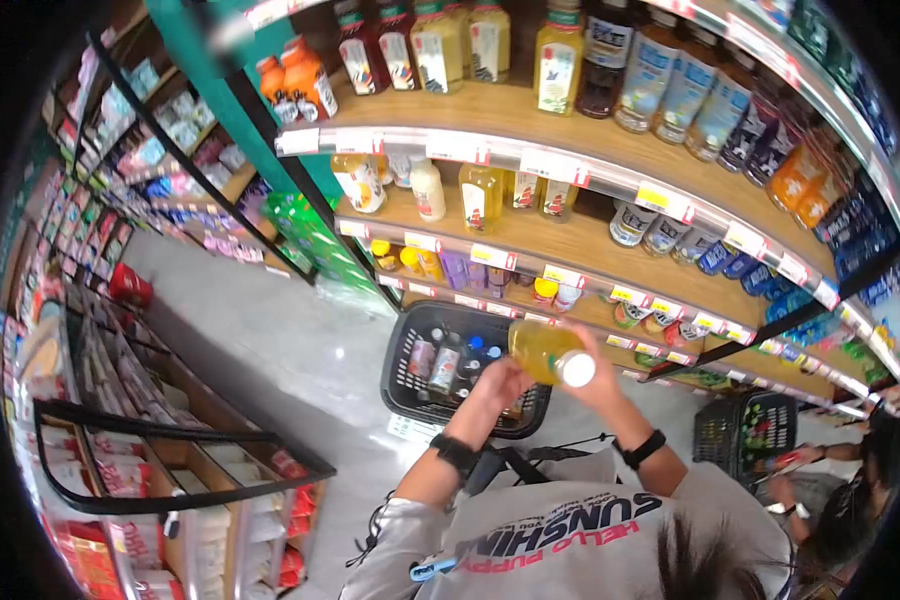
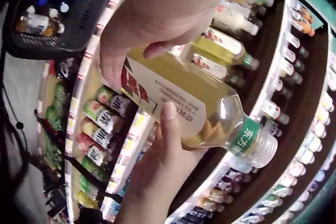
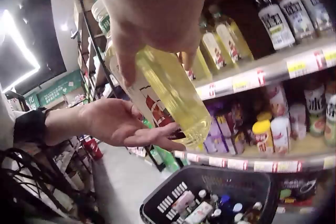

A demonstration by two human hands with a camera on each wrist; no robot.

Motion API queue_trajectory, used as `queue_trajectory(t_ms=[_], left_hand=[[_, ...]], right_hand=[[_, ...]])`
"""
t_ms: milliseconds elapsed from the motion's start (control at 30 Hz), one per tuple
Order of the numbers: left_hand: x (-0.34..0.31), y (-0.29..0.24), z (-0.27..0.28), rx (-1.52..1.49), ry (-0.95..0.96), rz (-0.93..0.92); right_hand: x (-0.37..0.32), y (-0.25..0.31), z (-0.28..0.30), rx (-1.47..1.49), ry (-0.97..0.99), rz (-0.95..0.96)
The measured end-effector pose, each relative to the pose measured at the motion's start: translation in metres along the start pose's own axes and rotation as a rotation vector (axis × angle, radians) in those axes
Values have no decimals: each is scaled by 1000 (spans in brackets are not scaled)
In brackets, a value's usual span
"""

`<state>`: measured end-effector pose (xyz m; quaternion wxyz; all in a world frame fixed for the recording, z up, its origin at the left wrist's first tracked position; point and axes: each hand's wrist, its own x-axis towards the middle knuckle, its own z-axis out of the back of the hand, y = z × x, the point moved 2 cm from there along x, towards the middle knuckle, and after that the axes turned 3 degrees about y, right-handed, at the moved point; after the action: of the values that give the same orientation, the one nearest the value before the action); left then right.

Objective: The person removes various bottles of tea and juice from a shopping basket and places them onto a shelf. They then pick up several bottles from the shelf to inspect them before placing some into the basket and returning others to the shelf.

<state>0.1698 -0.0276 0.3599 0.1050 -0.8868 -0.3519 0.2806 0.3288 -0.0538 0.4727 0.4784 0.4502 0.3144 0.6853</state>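
Shop shelving runs down both sides of a pale floor (image 1: 280,355), with low bins of packets (image 1: 185,490) on the near left. Right of these is a black basket (image 1: 392,375) with several small bottles lying inside. Their labels are too small for you to read.

Your left hand (image 1: 505,383) has its palm open and fingers extended, touching the lower end of a yellow bottle (image 1: 532,348). You have that bottle tilted above the basket's right side, in front of the drink shelves (image 1: 440,115). Your right hand (image 1: 592,375) grips it toward the neck, thumb pressed on the white label (image 2: 168,95). That grip seems to do most of the clamping: if it slackens, the smooth plastic could slide off your open left fingers, striking the bottles below or the floor. Turning it too widely could also knock the shelf edge.

Its green neck band (image 2: 242,136) shows "东方", the rest being hidden; the label's small print runs upside down and blurs. Your grey shirt (image 1: 560,570) reads "HELLO PUPPY" and "SUNSHIN". Price tags (image 1: 560,165) line the shelves, their figures illegible. Far right, another person (image 1: 785,490) is beside a second basket (image 1: 712,440).
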Motion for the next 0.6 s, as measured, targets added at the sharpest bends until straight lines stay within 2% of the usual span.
queue_trajectory(t_ms=[33, 100, 167, 233, 267, 400, 533, 600], left_hand=[[11, -14, -9, 25, 96, -69], [32, -41, -16, 562, 259, -478], [44, -79, -53, 10, 247, -265], [53, -98, -77, 23, 273, -326], [63, -102, -76, 13, 263, -329], [85, -116, -71, -7, 194, -377], [97, -138, -70, -13, 200, -415], [108, -146, -66, 2, 201, -407]], right_hand=[[9, -2, 8, 1, -36, 11], [32, 1, 20, 5, -116, 57], [64, -8, 22, 123, -189, 5], [94, 6, 23, 42, -284, 6], [106, -4, 19, -73, -358, -21], [145, -22, 9, -82, -335, -100], [184, -58, -5, -205, -366, -56], [199, -59, -7, -115, -341, -79]])
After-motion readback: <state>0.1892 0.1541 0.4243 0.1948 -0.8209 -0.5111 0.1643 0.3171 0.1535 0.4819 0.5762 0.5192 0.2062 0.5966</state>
